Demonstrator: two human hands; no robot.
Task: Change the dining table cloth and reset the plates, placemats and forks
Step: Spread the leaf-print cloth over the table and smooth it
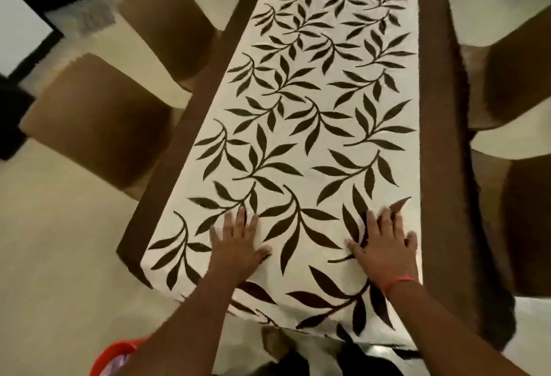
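A cream table cloth (322, 137) printed with dark leaf sprigs and edged by brown bands covers the long dining table, its near end hanging over the table's edge. My left hand (238, 241) lies flat on the cloth near the front, fingers spread. My right hand (384, 241) rests flat on the cloth to the right, fingers straight, with a red thread on its wrist. No plates, placemats or forks are in view.
Two brown chairs (98, 125) stand along the table's left side and two more (512, 77) along the right. A red basket (116, 357) sits on the pale floor at bottom left.
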